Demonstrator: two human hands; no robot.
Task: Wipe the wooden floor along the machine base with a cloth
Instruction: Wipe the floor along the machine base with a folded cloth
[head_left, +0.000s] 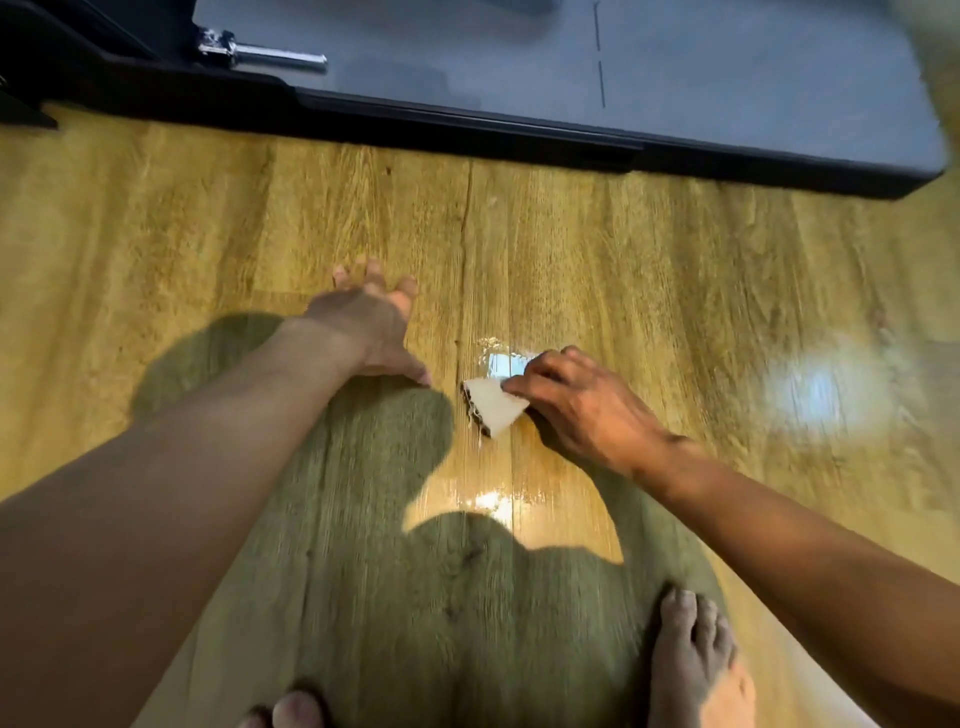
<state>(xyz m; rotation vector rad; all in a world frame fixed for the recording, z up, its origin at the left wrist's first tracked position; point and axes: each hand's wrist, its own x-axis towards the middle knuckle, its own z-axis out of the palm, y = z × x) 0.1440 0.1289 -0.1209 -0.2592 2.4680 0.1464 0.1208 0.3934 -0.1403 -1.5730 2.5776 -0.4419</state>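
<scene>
A small white cloth (493, 408), folded to a triangle with a dark frayed edge, lies on the yellow wooden floor (649, 270). My right hand (576, 402) presses its fingertips on the cloth's right corner and grips it. My left hand (371, 327) rests flat on the floor to the left of the cloth, fingers spread, holding nothing. The dark machine base (519, 132) with a grey deck runs along the top of the view, well beyond both hands.
A chrome bar (270, 54) sticks out over the machine's grey deck at the upper left. My bare feet (696, 660) stand at the bottom edge. My shadow covers the floor near me, and bright glare patches lie by the cloth and to the right.
</scene>
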